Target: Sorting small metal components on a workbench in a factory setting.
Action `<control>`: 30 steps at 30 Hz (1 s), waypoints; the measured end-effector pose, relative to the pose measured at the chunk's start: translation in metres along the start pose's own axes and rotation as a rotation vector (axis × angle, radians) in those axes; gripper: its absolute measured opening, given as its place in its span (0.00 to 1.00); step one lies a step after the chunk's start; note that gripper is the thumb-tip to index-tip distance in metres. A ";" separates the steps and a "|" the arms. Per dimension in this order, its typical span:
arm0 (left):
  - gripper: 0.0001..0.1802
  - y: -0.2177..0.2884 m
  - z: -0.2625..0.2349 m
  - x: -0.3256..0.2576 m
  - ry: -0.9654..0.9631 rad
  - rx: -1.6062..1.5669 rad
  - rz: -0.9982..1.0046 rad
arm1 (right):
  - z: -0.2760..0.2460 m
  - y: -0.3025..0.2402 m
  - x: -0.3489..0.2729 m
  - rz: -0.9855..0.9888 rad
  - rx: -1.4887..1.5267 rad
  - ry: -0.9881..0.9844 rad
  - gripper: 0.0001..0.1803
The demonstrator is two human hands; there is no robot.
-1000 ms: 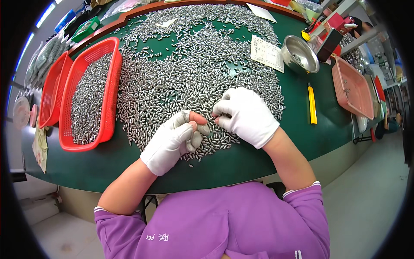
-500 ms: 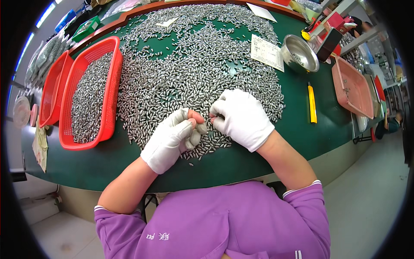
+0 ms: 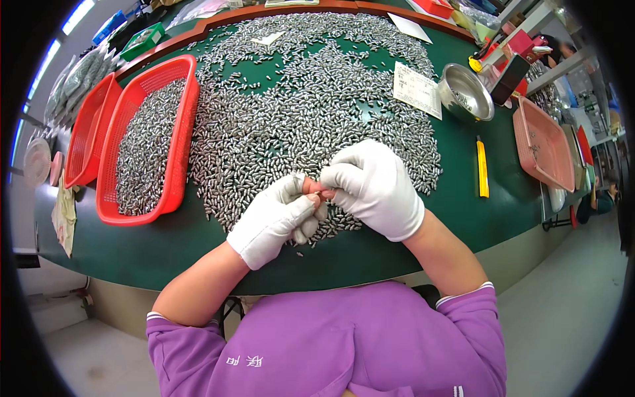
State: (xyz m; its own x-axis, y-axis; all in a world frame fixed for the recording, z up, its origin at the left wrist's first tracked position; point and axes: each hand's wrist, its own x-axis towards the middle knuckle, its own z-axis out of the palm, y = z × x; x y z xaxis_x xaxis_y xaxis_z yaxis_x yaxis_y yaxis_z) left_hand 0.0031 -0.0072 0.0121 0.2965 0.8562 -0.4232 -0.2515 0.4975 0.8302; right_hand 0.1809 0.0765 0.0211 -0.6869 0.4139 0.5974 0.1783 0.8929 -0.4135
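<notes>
A wide heap of small silvery metal pieces (image 3: 291, 126), short and rounded at the ends, covers the middle of the green table. Over its near edge my two hands meet, both in white gloves with bare fingertips showing. My left hand (image 3: 274, 215) is closed, thumb and forefinger pinched together. Against those fingertips my right hand (image 3: 377, 188) also pinches, its fingers bent down and closed. Whatever lies between the fingertips is hidden or too small to make out. Loose metal pieces lie just below my left hand's curled fingers.
A red plastic basket (image 3: 190, 126) filled with similar pieces stands left, beside another red basket (image 3: 83, 149). To the right are a printed paper slip (image 3: 417, 90), a steel bowl (image 3: 476, 106), a yellow-handled cutter (image 3: 482, 169) and a pink basket (image 3: 539, 165). A wooden rim (image 3: 264, 11) borders the far side.
My right hand has closed in on my left, and their fingertips now meet. The whole view has shifted slightly, so the table things sit a little farther right.
</notes>
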 end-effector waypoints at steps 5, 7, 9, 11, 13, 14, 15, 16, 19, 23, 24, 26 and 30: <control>0.09 0.002 -0.001 0.000 0.022 -0.044 0.058 | -0.001 0.009 -0.005 0.158 -0.150 0.049 0.12; 0.09 0.001 -0.001 0.000 0.018 -0.056 0.059 | 0.002 0.015 -0.009 0.236 -0.211 0.006 0.13; 0.09 0.002 0.001 0.000 0.027 -0.051 0.051 | 0.003 0.019 -0.013 0.250 -0.236 -0.047 0.13; 0.09 0.002 0.001 0.000 0.039 -0.048 0.043 | 0.003 0.020 -0.013 0.288 -0.246 -0.126 0.11; 0.09 0.002 0.001 0.000 0.028 -0.062 0.046 | 0.003 0.019 -0.014 0.292 -0.258 -0.146 0.10; 0.09 0.002 0.002 0.000 0.027 -0.062 0.046 | 0.002 0.018 -0.014 0.295 -0.270 -0.166 0.09; 0.10 0.002 0.002 0.001 0.035 -0.057 0.052 | 0.002 0.018 -0.014 0.296 -0.272 -0.166 0.09; 0.11 0.002 0.003 0.001 0.045 -0.052 0.058 | 0.003 0.017 -0.014 0.314 -0.286 -0.174 0.08; 0.12 0.002 0.001 0.000 0.021 -0.054 0.046 | 0.007 0.017 -0.012 0.350 -0.280 -0.162 0.06; 0.12 0.005 0.003 -0.001 0.026 -0.120 0.036 | 0.000 0.013 -0.006 0.241 -0.093 0.045 0.06; 0.14 0.004 0.002 0.000 0.012 -0.136 0.032 | -0.003 0.010 -0.004 0.251 0.021 0.047 0.07; 0.13 0.005 0.003 -0.001 0.006 -0.164 0.022 | -0.002 0.005 -0.005 0.249 0.156 0.065 0.08; 0.12 0.002 -0.001 0.000 -0.003 -0.144 0.035 | 0.001 0.004 -0.004 0.109 0.111 0.081 0.10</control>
State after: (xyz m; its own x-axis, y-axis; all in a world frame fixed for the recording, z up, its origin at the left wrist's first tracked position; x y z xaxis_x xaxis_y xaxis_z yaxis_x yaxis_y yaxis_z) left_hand 0.0016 -0.0066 0.0131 0.2877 0.8730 -0.3939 -0.3911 0.4826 0.7837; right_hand 0.1832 0.0779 0.0165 -0.6078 0.5238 0.5968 0.1667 0.8190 -0.5490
